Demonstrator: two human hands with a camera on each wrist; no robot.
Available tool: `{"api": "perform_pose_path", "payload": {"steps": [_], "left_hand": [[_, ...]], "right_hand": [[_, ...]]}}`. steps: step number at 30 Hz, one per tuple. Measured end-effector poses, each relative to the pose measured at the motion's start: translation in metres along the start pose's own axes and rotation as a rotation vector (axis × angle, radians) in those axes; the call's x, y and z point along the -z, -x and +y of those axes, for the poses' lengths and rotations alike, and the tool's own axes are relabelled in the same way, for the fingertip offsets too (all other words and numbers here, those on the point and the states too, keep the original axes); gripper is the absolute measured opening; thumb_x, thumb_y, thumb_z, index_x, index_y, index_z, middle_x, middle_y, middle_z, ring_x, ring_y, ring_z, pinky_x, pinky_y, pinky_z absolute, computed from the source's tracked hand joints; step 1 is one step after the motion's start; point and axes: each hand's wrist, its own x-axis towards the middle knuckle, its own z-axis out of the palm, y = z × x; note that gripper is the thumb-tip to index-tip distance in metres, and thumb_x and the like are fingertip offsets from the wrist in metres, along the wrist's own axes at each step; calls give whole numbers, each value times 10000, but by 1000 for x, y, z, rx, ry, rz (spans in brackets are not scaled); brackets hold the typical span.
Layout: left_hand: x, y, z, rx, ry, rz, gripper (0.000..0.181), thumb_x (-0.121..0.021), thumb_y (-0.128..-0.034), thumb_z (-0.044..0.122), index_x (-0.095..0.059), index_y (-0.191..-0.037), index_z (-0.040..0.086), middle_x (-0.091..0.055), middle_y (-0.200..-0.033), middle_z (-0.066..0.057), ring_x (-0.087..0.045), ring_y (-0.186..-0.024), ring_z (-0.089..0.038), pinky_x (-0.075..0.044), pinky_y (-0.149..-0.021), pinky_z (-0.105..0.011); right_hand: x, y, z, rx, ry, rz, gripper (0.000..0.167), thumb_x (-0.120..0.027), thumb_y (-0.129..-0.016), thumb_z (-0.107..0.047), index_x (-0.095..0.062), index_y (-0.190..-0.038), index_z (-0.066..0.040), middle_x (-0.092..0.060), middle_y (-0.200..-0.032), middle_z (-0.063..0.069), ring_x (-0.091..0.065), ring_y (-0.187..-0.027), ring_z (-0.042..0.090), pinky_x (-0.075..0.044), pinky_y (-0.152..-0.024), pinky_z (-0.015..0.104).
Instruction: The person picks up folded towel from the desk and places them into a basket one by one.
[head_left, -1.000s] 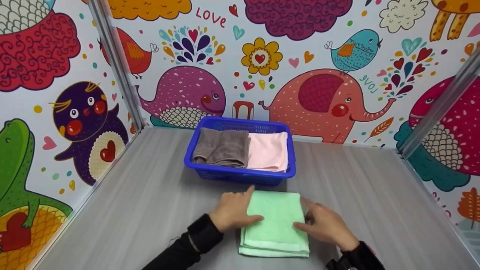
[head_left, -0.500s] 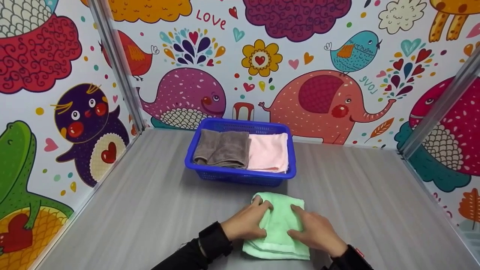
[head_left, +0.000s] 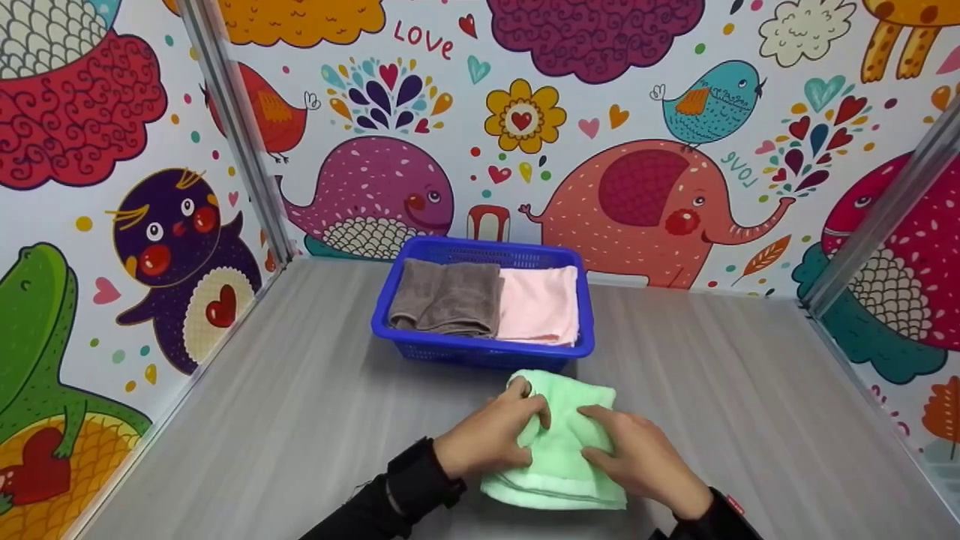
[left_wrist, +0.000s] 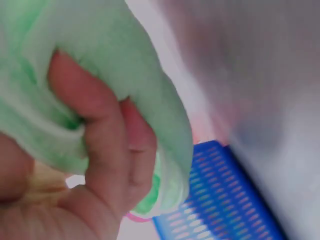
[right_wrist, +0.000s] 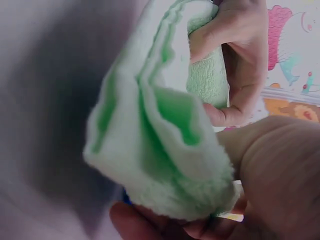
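A folded light green towel (head_left: pixel 566 435) is held between both hands in front of the basket, lifted a little off the table. My left hand (head_left: pixel 491 431) grips its left side, thumb and fingers pressing into the cloth; in the left wrist view the curled fingers (left_wrist: pixel 102 125) dig into the fold. On the opposite side my right hand (head_left: pixel 649 454) grips the towel, and the right wrist view shows its layered, folded edge (right_wrist: pixel 165 130) with fingertips reaching underneath. Some fingers are hidden behind the cloth.
Behind the towel stands a blue plastic basket (head_left: pixel 480 352). A folded grey towel (head_left: pixel 450 296) lies in its left part and a folded pink towel (head_left: pixel 538 304) in its right. Cartoon-printed walls (head_left: pixel 480 45) enclose the grey table (head_left: pixel 285 420).
Both hands have moved in from the towel's sides and taken hold of it. The towel has bent, risen off the table and shifted slightly toward the basket.
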Motion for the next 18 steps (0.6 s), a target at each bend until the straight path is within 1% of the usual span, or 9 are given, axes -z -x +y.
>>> {"api": "perform_pose_path", "payload": {"steps": [2, 4, 7, 9, 11, 15, 17, 18], "left_hand": [[4, 0, 4, -7, -4, 26, 396, -738, -731, -41, -652, -1078, 128, -325, -1027, 18, -370, -797, -95, -299, -673, -209], [8, 1, 6, -15, -1, 57, 391, -731, -738, -35, -657, -1091, 117, -326, -1037, 8, -369, -793, -99, -291, -672, -212], [15, 1, 7, -27, 11, 122, 380, -735, -742, -25, -659, -1094, 98, -323, -1038, -3, -367, -773, -99, -292, -651, -191], [21, 1, 7, -36, 18, 168, 373, -740, -744, -16, -660, -1091, 93, -326, -1032, -8, -376, -767, -108, -306, -650, -186], [26, 2, 7, -43, 18, 212, 362, -744, -738, -4, -663, -1076, 97, -338, -1027, -5, -396, -785, -120, -331, -669, -193], [40, 5, 8, -69, 27, 280, 338, -739, -749, 16, -673, -1068, 106, -386, -1041, -31, -451, -862, -167, -371, -744, -238], [48, 6, 9, -83, 27, 324, 325, -737, -756, 27, -679, -1066, 108, -427, -1067, -58, -489, -916, -192, -402, -793, -257], [52, 6, 9, -85, 25, 346, 323, -734, -754, 31, -681, -1062, 111, -445, -1083, -68, -506, -942, -199, -417, -815, -265]], "right_hand": [[6, 1, -4, -11, 5, 22, 489, -837, -863, -211, -686, -1312, -87, -745, -1186, 121, -715, -1055, 328, -561, -863, 513], [11, 0, -8, -41, 11, 42, 490, -843, -860, -214, -692, -1315, -112, -744, -1196, 107, -714, -1069, 320, -561, -870, 508], [18, -5, -18, -79, 34, 79, 474, -848, -857, -199, -707, -1305, -138, -749, -1197, 89, -721, -1046, 293, -564, -806, 473], [23, -8, -25, -87, 57, 112, 455, -849, -856, -184, -719, -1290, -146, -753, -1197, 89, -727, -1024, 280, -563, -761, 450], [28, -10, -31, -69, 85, 148, 436, -850, -855, -176, -730, -1273, -144, -755, -1185, 101, -731, -986, 282, -558, -719, 444], [40, -13, -44, -7, 124, 240, 430, -854, -850, -169, -738, -1263, -144, -752, -1176, 125, -730, -948, 291, -569, -713, 468], [46, -15, -49, 15, 118, 291, 450, -857, -847, -163, -735, -1279, -161, -749, -1159, 117, -702, -857, 251, -537, -663, 430], [48, -17, -51, 18, 110, 308, 461, -860, -844, -159, -734, -1288, -174, -747, -1114, 93, -669, -799, 218, -507, -632, 391]]}}
